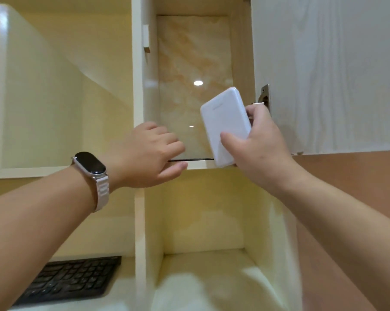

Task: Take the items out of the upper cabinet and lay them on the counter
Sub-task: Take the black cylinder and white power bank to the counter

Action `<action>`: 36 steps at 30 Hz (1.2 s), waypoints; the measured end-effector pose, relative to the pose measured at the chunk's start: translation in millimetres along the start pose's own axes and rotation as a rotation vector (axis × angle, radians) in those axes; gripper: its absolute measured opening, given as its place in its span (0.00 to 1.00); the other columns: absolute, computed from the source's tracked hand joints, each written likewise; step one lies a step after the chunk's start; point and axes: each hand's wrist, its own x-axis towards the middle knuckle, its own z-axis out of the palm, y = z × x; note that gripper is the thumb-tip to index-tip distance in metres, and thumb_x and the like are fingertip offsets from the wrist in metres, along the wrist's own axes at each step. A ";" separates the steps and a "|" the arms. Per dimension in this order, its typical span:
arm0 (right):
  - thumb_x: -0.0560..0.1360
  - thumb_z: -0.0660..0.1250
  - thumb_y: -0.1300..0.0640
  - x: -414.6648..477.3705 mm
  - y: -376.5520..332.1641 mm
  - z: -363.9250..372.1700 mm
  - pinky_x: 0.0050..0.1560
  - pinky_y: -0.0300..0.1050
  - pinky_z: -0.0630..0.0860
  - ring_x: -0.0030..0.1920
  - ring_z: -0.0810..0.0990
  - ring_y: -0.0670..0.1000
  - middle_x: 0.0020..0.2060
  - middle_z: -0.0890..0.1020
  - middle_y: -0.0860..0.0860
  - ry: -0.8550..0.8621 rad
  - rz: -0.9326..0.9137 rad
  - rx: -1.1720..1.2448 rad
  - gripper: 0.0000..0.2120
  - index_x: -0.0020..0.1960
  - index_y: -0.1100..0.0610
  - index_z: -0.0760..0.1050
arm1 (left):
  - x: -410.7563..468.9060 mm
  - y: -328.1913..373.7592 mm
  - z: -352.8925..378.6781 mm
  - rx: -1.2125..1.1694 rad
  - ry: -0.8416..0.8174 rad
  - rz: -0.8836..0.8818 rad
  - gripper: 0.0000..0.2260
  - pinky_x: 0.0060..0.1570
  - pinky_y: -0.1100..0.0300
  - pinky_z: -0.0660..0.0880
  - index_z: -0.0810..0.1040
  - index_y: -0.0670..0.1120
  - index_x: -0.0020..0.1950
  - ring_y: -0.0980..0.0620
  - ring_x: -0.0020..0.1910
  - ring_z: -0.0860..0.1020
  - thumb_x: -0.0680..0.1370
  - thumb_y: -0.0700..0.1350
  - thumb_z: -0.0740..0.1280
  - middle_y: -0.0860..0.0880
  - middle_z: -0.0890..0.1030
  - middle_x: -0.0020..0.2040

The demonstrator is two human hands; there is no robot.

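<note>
Right hand (260, 142) grips a white power bank (226, 127), thumb on its front face, fingers wrapped behind the right edge. Bank is tilted, held in front of the open cabinet (193, 90) at centre frame, its lower corner just over the shelf edge. Left hand (149, 153) reaches onto that shelf, fingers curled down on a thin dark flat item (190, 159); can't tell if it's actually gripped. Watch (91, 163) on left wrist. Open door (324, 72) upper right. Black keyboard (70, 280) lower left.
</note>
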 end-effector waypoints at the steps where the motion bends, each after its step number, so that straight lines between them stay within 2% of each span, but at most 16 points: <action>1: 0.75 0.68 0.56 -5.8 2.5 -5.2 0.32 0.41 0.79 0.43 0.77 0.43 0.46 0.75 0.42 -0.005 0.005 -0.009 0.15 0.57 0.50 0.65 | 7.7 4.4 -1.8 0.004 -0.012 -0.006 0.24 0.44 0.51 0.70 0.78 0.44 0.47 0.43 0.40 0.77 0.79 0.60 0.50 0.47 0.79 0.39; 3: 0.74 0.68 0.56 -17.0 9.6 -12.1 0.32 0.37 0.77 0.43 0.77 0.42 0.46 0.75 0.41 -0.006 0.030 -0.023 0.15 0.56 0.49 0.65 | 29.0 11.4 -3.8 -0.032 -0.032 -0.046 0.26 0.41 0.53 0.68 0.77 0.46 0.49 0.43 0.41 0.77 0.77 0.62 0.47 0.47 0.79 0.41; 5: 0.74 0.69 0.56 -27.2 18.6 -15.6 0.31 0.35 0.76 0.43 0.77 0.42 0.46 0.75 0.42 0.003 0.051 -0.007 0.16 0.56 0.49 0.65 | 54.4 11.0 -1.2 -0.109 -0.099 -0.109 0.24 0.39 0.54 0.68 0.76 0.48 0.55 0.43 0.44 0.77 0.77 0.62 0.48 0.48 0.80 0.45; 8: 0.73 0.69 0.59 -40.9 27.9 -20.9 0.31 0.35 0.75 0.40 0.78 0.43 0.45 0.77 0.44 -0.009 0.071 0.060 0.15 0.53 0.47 0.67 | 88.8 2.8 11.3 -0.163 -0.369 -0.230 0.17 0.41 0.55 0.68 0.72 0.53 0.62 0.45 0.49 0.77 0.79 0.58 0.55 0.49 0.81 0.54; 11: 0.73 0.69 0.59 -49.5 34.9 -28.8 0.31 0.38 0.78 0.40 0.79 0.42 0.45 0.79 0.45 -0.034 0.094 0.153 0.15 0.52 0.44 0.68 | 112.2 -5.0 23.9 -0.184 -0.650 -0.309 0.19 0.44 0.58 0.67 0.70 0.51 0.68 0.48 0.50 0.74 0.78 0.55 0.59 0.49 0.78 0.60; 14: 0.73 0.70 0.58 -55.1 40.6 -36.6 0.35 0.42 0.80 0.41 0.80 0.43 0.44 0.80 0.43 -0.047 0.106 0.164 0.16 0.52 0.42 0.69 | 124.5 -12.9 45.4 -0.224 -0.869 -0.393 0.22 0.52 0.56 0.72 0.70 0.47 0.69 0.46 0.57 0.75 0.77 0.53 0.63 0.46 0.77 0.64; 17: 0.72 0.70 0.57 -58.6 46.0 -37.9 0.36 0.39 0.80 0.42 0.80 0.41 0.45 0.79 0.37 -0.083 0.104 0.177 0.17 0.50 0.37 0.69 | 126.1 -13.5 66.9 -0.287 -1.011 -0.455 0.20 0.60 0.50 0.74 0.76 0.47 0.63 0.46 0.58 0.76 0.74 0.53 0.62 0.47 0.78 0.61; 20: 0.72 0.70 0.57 -59.0 48.0 -37.9 0.36 0.38 0.79 0.43 0.80 0.41 0.45 0.79 0.37 -0.094 0.089 0.185 0.17 0.50 0.36 0.69 | 125.4 -8.6 82.3 -0.336 -1.021 -0.467 0.20 0.59 0.52 0.73 0.77 0.47 0.51 0.47 0.52 0.77 0.71 0.61 0.58 0.47 0.80 0.56; 22: 0.72 0.70 0.57 -57.7 47.7 -38.3 0.37 0.37 0.79 0.44 0.79 0.41 0.46 0.78 0.36 -0.090 0.071 0.173 0.16 0.50 0.39 0.69 | 124.0 -4.5 85.3 -0.401 -1.024 -0.502 0.21 0.60 0.49 0.73 0.76 0.50 0.46 0.46 0.51 0.78 0.68 0.64 0.56 0.46 0.80 0.53; 24: 0.72 0.70 0.57 -56.9 46.6 -38.7 0.37 0.37 0.79 0.44 0.79 0.41 0.47 0.78 0.36 -0.091 0.069 0.173 0.16 0.51 0.40 0.69 | 122.9 -0.2 82.0 -0.459 -1.045 -0.537 0.21 0.59 0.49 0.74 0.77 0.46 0.46 0.44 0.51 0.79 0.72 0.62 0.56 0.42 0.80 0.50; 26: 0.72 0.70 0.57 -57.8 45.1 -38.6 0.37 0.38 0.79 0.44 0.79 0.41 0.46 0.78 0.36 -0.085 0.075 0.180 0.15 0.51 0.41 0.69 | 122.9 -0.3 80.0 -0.473 -1.046 -0.544 0.23 0.60 0.48 0.73 0.76 0.43 0.51 0.44 0.56 0.78 0.76 0.61 0.55 0.43 0.80 0.54; 29: 0.72 0.70 0.57 -61.4 44.7 -39.3 0.37 0.36 0.78 0.43 0.79 0.40 0.46 0.78 0.36 -0.087 0.076 0.176 0.15 0.51 0.41 0.69 | 120.3 0.0 77.4 -0.450 -1.009 -0.513 0.20 0.60 0.48 0.74 0.77 0.49 0.47 0.44 0.53 0.78 0.75 0.63 0.55 0.46 0.79 0.50; 31: 0.72 0.70 0.57 -64.4 44.2 -39.8 0.36 0.36 0.78 0.43 0.79 0.40 0.46 0.78 0.35 -0.082 0.071 0.173 0.15 0.50 0.41 0.69 | 118.6 1.8 72.3 -0.437 -0.991 -0.499 0.19 0.53 0.52 0.75 0.77 0.46 0.49 0.47 0.48 0.78 0.78 0.60 0.57 0.48 0.79 0.47; 33: 0.72 0.70 0.56 -68.2 43.6 -40.5 0.36 0.38 0.79 0.43 0.79 0.40 0.47 0.78 0.35 -0.069 0.068 0.167 0.15 0.50 0.40 0.69 | 119.4 5.3 63.1 -0.400 -0.957 -0.475 0.18 0.40 0.57 0.71 0.77 0.42 0.49 0.48 0.40 0.76 0.80 0.55 0.57 0.48 0.78 0.42; 36: 0.72 0.70 0.57 -74.6 43.4 -42.3 0.37 0.38 0.78 0.44 0.79 0.41 0.48 0.78 0.35 -0.064 0.061 0.171 0.16 0.50 0.40 0.69 | 119.0 10.7 47.9 -0.348 -0.894 -0.435 0.16 0.36 0.57 0.68 0.77 0.40 0.51 0.46 0.40 0.75 0.80 0.51 0.57 0.45 0.79 0.44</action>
